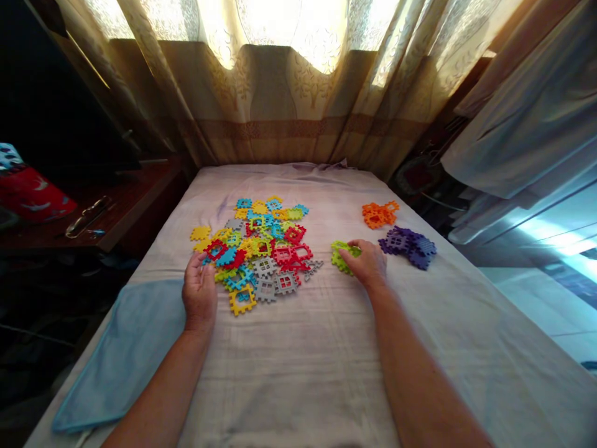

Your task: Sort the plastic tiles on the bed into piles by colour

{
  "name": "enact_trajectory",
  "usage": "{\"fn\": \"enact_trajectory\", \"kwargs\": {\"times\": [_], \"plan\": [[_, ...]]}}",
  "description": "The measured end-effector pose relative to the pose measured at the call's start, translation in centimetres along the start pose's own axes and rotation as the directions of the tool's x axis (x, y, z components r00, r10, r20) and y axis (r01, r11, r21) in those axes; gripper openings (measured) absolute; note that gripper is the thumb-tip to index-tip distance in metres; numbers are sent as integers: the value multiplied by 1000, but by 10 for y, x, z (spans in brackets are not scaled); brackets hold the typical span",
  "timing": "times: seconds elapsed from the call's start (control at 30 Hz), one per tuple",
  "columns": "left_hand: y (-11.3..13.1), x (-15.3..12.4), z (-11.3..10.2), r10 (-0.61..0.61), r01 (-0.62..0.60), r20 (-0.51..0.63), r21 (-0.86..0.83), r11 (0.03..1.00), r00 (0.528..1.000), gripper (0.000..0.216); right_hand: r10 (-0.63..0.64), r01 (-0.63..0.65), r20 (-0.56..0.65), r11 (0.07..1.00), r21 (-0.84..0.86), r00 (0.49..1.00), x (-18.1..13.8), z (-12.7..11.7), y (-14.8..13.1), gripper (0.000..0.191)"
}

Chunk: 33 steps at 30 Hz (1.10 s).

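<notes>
On the bed lies a mixed heap of square interlocking plastic tiles [261,249] in red, yellow, blue, grey and lime green, some with window-like cut-outs. My left hand [200,292] rests at the heap's left edge, beside a red frame tile [216,250]. Its thumb stands a little apart from the fingers, whose tips are partly hidden. To the right of the heap, my right hand [368,264] has thumb and fingers around lime green tiles [341,258] on the sheet. Beyond that hand sit a cluster of purple tiles [410,246] and a cluster of orange tiles [379,214].
A pale sheet [298,373] covers the bed. A light blue cloth [135,348] lies at its left side. Curtains [289,106] hang behind the far edge. A dark wooden table [135,205] with a red container [35,196] stands left; fabric [527,124] hangs right.
</notes>
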<state>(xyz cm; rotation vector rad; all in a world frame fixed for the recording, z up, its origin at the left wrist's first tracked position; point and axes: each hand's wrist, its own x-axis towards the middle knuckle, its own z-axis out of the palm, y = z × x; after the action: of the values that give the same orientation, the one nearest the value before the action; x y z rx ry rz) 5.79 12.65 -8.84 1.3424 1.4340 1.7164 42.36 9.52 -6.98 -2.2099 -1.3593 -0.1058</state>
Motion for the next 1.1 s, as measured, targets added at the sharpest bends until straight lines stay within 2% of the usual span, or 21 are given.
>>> {"fn": "enact_trajectory", "kwargs": {"times": [0.17, 0.27, 0.33, 0.43, 0.53, 0.67, 0.77, 0.97, 1.03, 1.1], "plan": [[-4, 1, 0, -19, 20, -25, 4, 1000, 1000, 31, -66, 67, -33, 998, 18, 997, -2, -7, -9, 28], [-6, 2, 1, -25, 25, -30, -17, 1000, 999, 30, -173, 176, -39, 982, 74, 984, -11, -9, -34, 22], [-7, 2, 1, -37, 36, -36, -23, 999, 999, 30, -291, 289, -10, 946, 144, 957, -23, -8, -59, 19], [-6, 2, 0, -45, 44, -49, -11, 999, 998, 29, -494, 467, 61, 850, 245, 867, -42, -5, -102, 19], [-3, 1, 0, -37, 38, -64, 6, 999, 997, 28, -636, 583, 149, 761, 284, 757, -57, -2, -141, 20], [-3, 1, 1, -64, 63, -60, -19, 998, 996, 30, -749, 689, 279, 662, 294, 601, -67, 5, -180, 26], [-4, 2, 1, -61, 59, -61, -28, 998, 996, 29, -774, 727, 334, 627, 279, 538, -68, 13, -196, 28], [-3, 1, 0, -64, 63, -50, -17, 998, 997, 28, -794, 770, 335, 592, 236, 508, -66, 22, -211, 27], [-2, 1, 0, -68, 68, -50, -11, 998, 996, 29, -796, 758, 301, 598, 262, 525, -66, 18, -211, 27], [-3, 1, 0, -62, 62, -45, -13, 998, 997, 29, -783, 714, 229, 621, 322, 578, -67, 12, -206, 27]]}}
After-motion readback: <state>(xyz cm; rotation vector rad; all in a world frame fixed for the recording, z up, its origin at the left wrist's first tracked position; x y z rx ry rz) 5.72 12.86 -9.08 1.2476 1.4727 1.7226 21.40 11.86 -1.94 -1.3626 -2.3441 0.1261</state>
